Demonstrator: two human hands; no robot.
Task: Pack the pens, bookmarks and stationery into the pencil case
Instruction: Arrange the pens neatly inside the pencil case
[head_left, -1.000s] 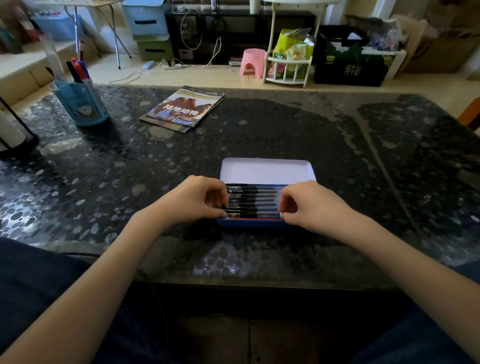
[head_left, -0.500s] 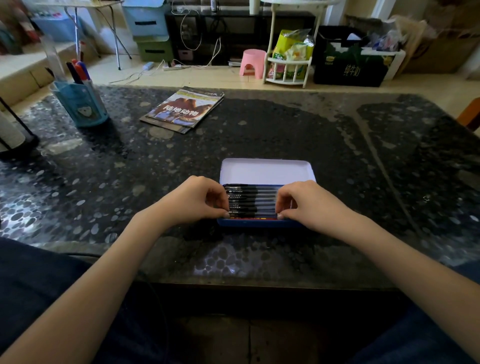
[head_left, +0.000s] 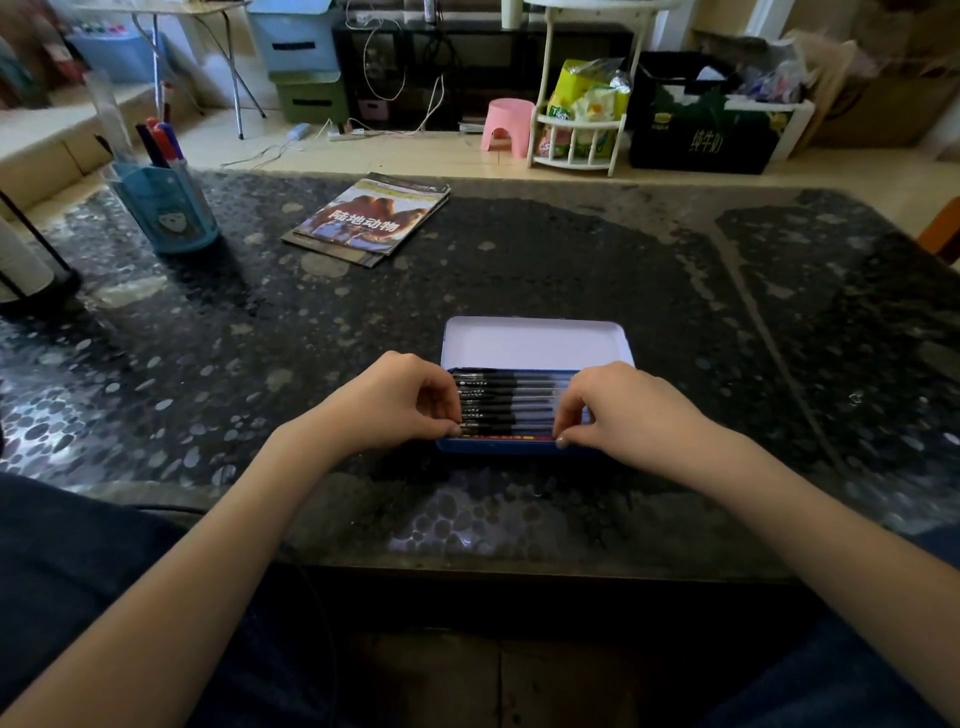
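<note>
A blue tin pencil case (head_left: 511, 448) lies open near the table's front edge, its white lid (head_left: 535, 340) folded back flat. Several black pens (head_left: 511, 402) lie side by side across it, and a red strip shows along the near wall. My left hand (head_left: 384, 402) curls over the pens' left ends, thumb at the case's near corner. My right hand (head_left: 623, 410) does the same at the right ends. Both hands pinch the row of pens between fingers and thumb. The pens' tips are hidden under my fingers.
A picture book (head_left: 369, 218) lies at the back middle of the dark pebble-patterned table (head_left: 571, 260). A blue pen holder (head_left: 166, 208) with markers stands at the back left, a dark stand (head_left: 31, 270) at the left edge.
My right hand's fingers have shifted slightly left and nearer over the pens. The left hand and the case stay where they were.
</note>
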